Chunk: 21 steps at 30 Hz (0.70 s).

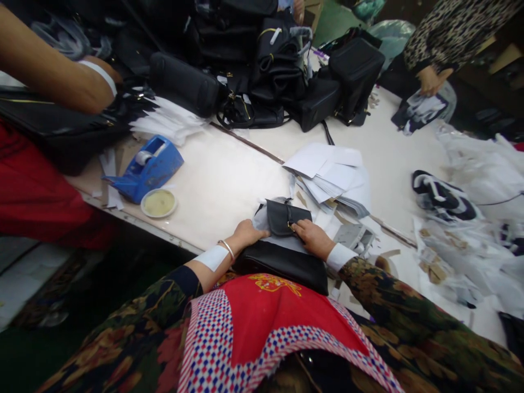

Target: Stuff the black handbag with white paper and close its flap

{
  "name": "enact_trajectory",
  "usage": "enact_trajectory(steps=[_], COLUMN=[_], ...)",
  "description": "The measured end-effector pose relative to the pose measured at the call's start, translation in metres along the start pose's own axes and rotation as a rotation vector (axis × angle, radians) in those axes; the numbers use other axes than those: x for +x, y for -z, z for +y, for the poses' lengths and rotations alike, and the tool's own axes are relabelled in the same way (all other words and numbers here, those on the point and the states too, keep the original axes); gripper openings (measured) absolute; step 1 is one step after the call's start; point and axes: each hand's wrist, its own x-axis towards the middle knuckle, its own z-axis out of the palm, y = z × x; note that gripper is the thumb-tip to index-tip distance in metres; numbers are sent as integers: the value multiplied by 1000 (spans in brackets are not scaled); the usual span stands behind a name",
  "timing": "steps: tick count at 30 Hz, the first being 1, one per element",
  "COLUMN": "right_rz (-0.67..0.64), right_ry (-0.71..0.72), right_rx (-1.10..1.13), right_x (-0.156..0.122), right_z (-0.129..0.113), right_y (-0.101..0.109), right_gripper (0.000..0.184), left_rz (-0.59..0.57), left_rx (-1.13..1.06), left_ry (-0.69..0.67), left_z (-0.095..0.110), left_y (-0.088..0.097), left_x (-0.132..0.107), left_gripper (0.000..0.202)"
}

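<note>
A small black flap bag [278, 218] with a gold-coloured clasp lies in front of me, with pale grey wrapping showing at its left and under it. My left hand [249, 233] grips its left side near the wrapping, the thumb along the lower edge. At the clasp, the fingers of my right hand [314, 238] pinch the front of the flap. A larger black bag [282, 266] lies between my hands and the red apron [262, 316]. What my left fingertips do beneath the wrapping is hidden.
On the white table [213, 180] are a blue tape dispenser [151, 166], a round dish [159, 203] and white paper sheets [327, 169]. Black bags [184, 82] pile up at the back. A co-worker's arm [61, 71] reaches in left; another's hands [432, 81] hold a wrapped item. Plastic bags [487, 169] lie right.
</note>
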Motion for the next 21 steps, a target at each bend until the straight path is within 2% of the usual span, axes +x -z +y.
enact_trajectory(steps=[3, 7, 10, 13, 16, 17, 19, 21], right_rz=[-29, -43, -42, -28, 9, 30, 80, 133], right_ry=[-3, -7, -10, -46, -117, -147, -204, -249], right_rx=[-49, -78, -79, -63, -15, 11, 72, 141], right_x=[0, 3, 6, 8, 9, 8, 6, 2], right_z=[-9, -22, -29, -36, -43, -45, -48, -48], right_y=[-4, -9, -11, -12, -14, -14, -15, -17], right_gripper=[42, 26, 29, 33, 30, 30, 34, 42], left_rz=[1, -8, -7, 12, 127, 191, 281, 226], left_rx=[1, -2, 22, 87, 217, 268, 396, 539], left_ry=[-13, -36, -45, -75, -134, -176, -379, -667], left_z=[0, 1, 2, 6, 18, 24, 42, 62], left_y=[-1, -1, 0, 9, 29, 36, 45, 42], left_x=[1, 2, 1, -7, -23, -29, -39, -41], left_gripper=[76, 67, 60, 53, 51, 51, 48, 42])
